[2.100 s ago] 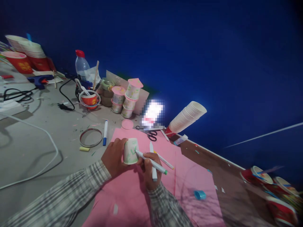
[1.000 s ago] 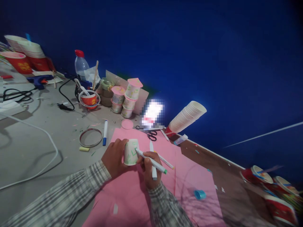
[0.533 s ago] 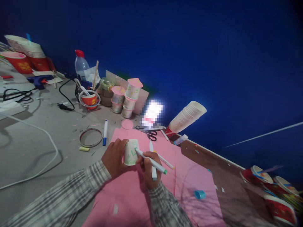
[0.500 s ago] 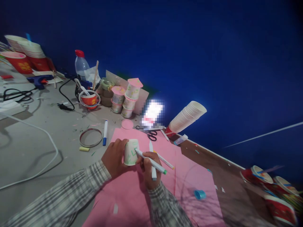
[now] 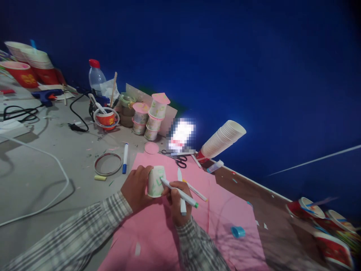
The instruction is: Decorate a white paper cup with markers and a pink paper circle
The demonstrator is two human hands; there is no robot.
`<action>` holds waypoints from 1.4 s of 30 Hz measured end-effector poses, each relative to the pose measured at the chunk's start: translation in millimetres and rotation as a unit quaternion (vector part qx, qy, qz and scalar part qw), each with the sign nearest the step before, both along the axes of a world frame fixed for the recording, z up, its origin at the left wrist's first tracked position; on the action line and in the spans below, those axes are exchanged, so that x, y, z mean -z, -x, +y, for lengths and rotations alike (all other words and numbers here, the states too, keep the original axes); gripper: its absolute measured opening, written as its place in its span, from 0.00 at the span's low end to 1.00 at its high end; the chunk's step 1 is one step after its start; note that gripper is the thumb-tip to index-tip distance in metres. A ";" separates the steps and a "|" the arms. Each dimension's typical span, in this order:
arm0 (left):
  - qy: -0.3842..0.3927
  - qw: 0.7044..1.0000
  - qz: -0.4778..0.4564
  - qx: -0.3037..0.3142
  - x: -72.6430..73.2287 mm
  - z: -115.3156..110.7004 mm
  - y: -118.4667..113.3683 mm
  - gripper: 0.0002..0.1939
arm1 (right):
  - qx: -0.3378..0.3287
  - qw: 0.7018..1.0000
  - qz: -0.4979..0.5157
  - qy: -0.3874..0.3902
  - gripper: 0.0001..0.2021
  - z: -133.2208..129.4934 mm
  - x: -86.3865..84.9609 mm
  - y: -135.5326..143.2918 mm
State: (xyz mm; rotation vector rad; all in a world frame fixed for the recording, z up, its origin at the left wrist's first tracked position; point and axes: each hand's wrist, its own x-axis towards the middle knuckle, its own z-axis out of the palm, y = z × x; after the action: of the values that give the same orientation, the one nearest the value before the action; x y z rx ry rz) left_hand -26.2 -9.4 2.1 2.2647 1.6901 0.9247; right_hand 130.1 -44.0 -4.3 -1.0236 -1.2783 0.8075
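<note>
My left hand (image 5: 136, 189) grips a small white paper cup (image 5: 156, 184) with green marks on its side. The cup is upside down, its rim toward the pink paper (image 5: 197, 222). My right hand (image 5: 177, 203) holds a white marker with a green end (image 5: 184, 197), and the tip touches the cup's side. Under that hand lies another pale marker (image 5: 179, 175), and a yellow-ended marker (image 5: 199, 191) is just to its right. Black-handled scissors (image 5: 181, 162) rest at the paper's far edge.
Stacked decorated cups (image 5: 154, 122) stand at the back beside a glass jar (image 5: 126, 109). A tall stack of white cups (image 5: 222, 139) leans right of a blurred bright patch. On the left are a tape ring (image 5: 108, 164), a blue-capped marker (image 5: 125, 158) and a white cable (image 5: 60, 165).
</note>
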 end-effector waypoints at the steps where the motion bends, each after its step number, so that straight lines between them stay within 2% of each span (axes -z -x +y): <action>1: -0.001 1.000 -0.001 -0.002 0.0 0.0 -0.1 0.38 | -0.001 1.000 0.006 0.002 0.06 0.1 0.4 -0.3; 19: -0.012 1.000 0.004 0.002 4.3 0.6 1.4 0.40 | -0.019 0.999 0.024 0.014 0.05 -0.6 -0.4 -0.4; 29: 0.010 1.000 -0.012 0.003 -2.4 -0.5 1.0 0.39 | 0.000 1.000 0.022 0.004 0.05 1.3 -0.6 -1.0; 42: -0.004 1.000 -0.006 0.002 -0.9 0.3 0.3 0.40 | -0.013 0.999 0.043 0.001 0.05 0.7 -1.9 0.1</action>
State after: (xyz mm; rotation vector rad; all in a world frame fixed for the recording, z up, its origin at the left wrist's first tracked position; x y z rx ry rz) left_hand -26.5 -9.2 3.0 2.2617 1.6806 0.9429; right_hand 130.0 -43.3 -2.4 -0.9658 -1.2208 0.8646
